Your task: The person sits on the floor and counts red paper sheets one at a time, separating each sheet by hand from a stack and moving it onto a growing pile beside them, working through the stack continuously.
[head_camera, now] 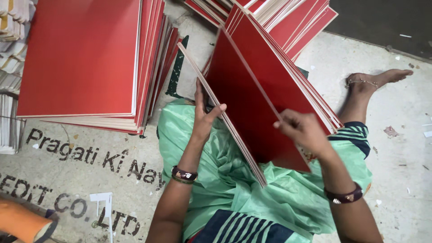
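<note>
A fan of red boards [265,90] is propped upright on the green-draped lap [252,193], to the right of the flat red stack [81,58] on the floor. The nearest board [225,121] is steadied from the stack's side by the left hand [203,118], fingers closed along its edge. A sheet edge further from the stack is pinched by the right hand [302,130]. The boards are judged thin, stiff, light and smooth-faced; they are best gripped at the edges.
</note>
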